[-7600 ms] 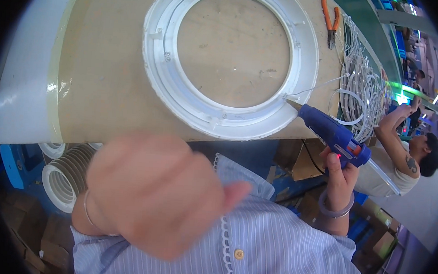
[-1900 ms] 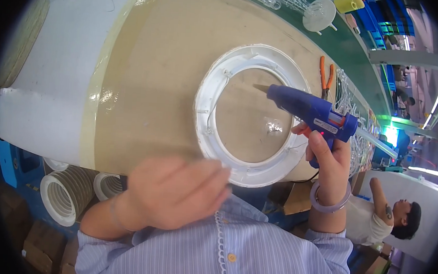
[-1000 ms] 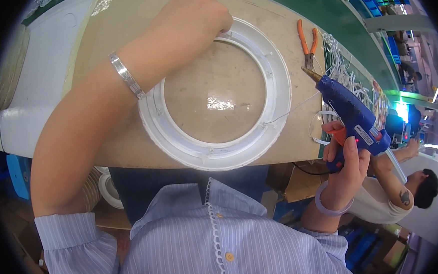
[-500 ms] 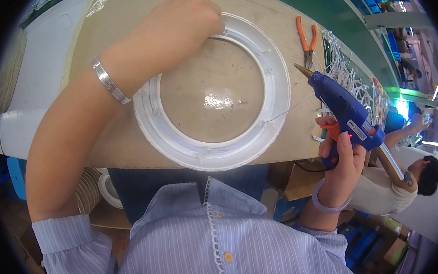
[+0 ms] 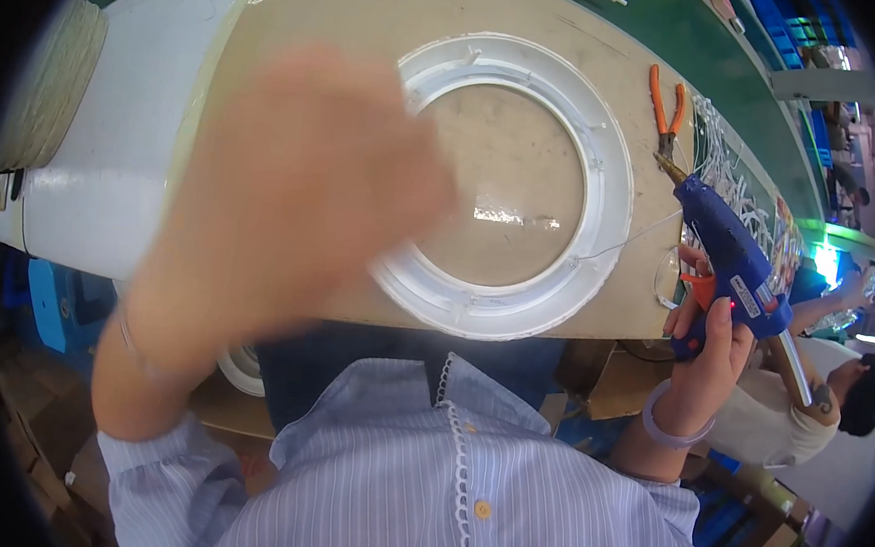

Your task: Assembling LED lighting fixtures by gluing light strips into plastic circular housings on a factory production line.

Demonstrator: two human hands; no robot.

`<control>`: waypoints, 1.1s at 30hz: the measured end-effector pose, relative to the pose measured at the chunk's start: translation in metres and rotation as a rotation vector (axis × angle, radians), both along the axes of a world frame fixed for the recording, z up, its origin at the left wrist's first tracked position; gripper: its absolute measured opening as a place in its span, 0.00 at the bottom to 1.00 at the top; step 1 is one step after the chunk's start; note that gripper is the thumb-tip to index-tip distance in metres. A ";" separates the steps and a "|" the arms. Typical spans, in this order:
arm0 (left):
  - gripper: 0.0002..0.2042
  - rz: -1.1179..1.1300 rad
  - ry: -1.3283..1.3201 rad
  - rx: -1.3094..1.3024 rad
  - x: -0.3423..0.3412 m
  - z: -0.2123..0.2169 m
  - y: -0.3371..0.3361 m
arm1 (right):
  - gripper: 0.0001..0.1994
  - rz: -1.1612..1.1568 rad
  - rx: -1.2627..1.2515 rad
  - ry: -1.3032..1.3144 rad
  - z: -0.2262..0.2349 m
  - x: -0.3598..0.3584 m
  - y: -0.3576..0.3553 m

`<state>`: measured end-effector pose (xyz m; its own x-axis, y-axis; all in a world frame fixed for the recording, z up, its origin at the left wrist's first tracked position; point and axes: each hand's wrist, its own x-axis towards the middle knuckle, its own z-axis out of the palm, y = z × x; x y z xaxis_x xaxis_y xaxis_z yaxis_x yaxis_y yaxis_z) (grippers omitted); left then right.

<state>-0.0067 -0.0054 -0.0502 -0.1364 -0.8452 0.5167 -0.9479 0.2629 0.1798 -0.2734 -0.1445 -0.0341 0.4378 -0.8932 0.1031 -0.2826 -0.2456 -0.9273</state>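
Lifted off the white ring since half a second ago, the left hand now blurs loosely open and empty above it, while the right hand grips the blue glue gun clear at the bench's right edge, nozzle aimed ringward.

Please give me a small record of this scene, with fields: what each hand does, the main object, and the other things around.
left hand: raised close to the camera, blurred, holds nothing that can be seen
right hand: grips a blue glue gun, nozzle toward the ring
main object: white plastic ring, flat on the tan tabletop
beside the ring: orange-handled pliers
glue: thin strand from the nozzle to the ring
background: another person at the right edge
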 end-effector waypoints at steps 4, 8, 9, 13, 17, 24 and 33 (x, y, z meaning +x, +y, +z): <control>0.10 -0.050 0.049 0.236 -0.061 0.040 0.035 | 0.18 0.066 0.018 0.002 0.006 0.005 0.003; 0.07 0.026 -0.058 0.285 -0.081 0.057 0.029 | 0.18 0.081 -0.017 -0.007 0.001 0.009 0.003; 0.06 0.090 -0.071 0.316 -0.084 0.062 0.030 | 0.18 0.121 0.001 0.008 0.000 0.013 0.005; 0.06 0.315 -0.111 0.423 -0.097 0.082 0.017 | 0.18 0.164 0.020 0.007 0.006 0.017 0.007; 0.05 0.423 -0.164 0.481 -0.106 0.079 0.018 | 0.17 0.156 0.046 -0.042 0.004 0.018 0.010; 0.05 0.307 -0.260 0.378 -0.117 0.059 0.033 | 0.16 0.140 0.042 -0.074 0.016 0.057 0.028; 0.07 0.034 0.115 0.141 -0.079 -0.016 0.040 | 0.14 0.373 0.195 0.126 0.001 0.095 0.009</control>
